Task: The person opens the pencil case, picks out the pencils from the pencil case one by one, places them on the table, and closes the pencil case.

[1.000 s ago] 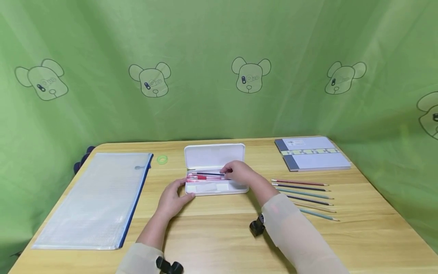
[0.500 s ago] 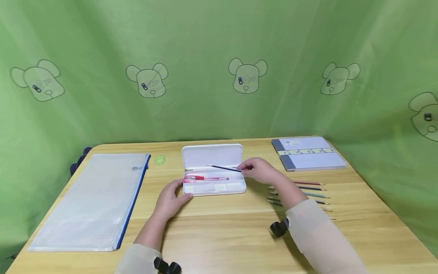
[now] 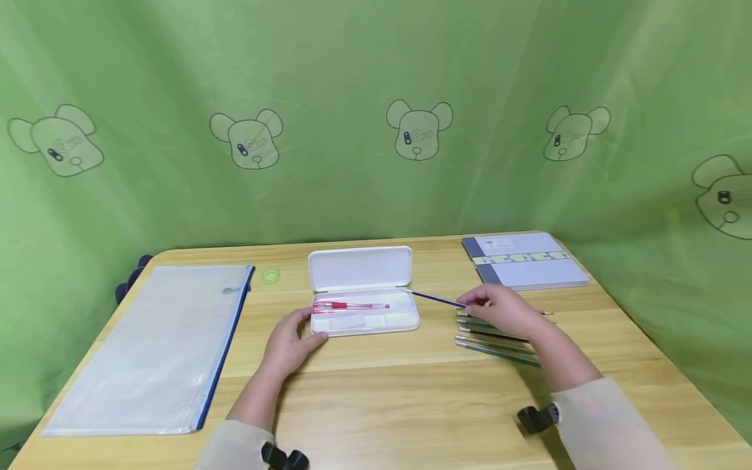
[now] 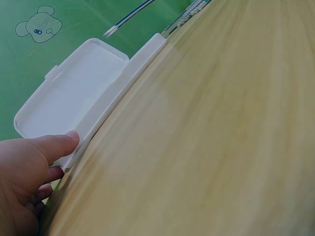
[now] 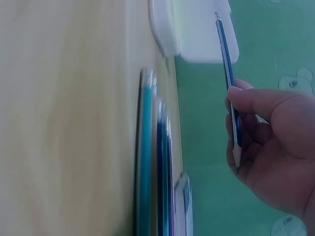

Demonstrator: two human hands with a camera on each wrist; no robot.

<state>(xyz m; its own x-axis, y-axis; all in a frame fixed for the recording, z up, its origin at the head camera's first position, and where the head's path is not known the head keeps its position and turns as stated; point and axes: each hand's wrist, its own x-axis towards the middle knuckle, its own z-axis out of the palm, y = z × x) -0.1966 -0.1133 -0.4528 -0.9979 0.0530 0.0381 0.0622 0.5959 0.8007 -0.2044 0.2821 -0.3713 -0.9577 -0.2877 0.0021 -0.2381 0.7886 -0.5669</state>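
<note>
My right hand pinches a dark blue pencil between thumb and fingers, held above the row of pencils on the table. In the right wrist view its sharpened tip points back towards the palm. The white pencil case lies with its lid raised. Inside are a red pen and, at the left end, more red that my fingers partly cover. A pale block sits in the front compartment. My left hand holds the case's left end, thumb at the front edge.
A clear zip pouch with a blue edge lies on the left of the table. A green ring is beside it. Banded notebooks lie at the back right. A green curtain hangs behind the table.
My right hand has lifted the dark blue pencil out of the case and carried it right, over the pencil row. My left hand stays at the case.
</note>
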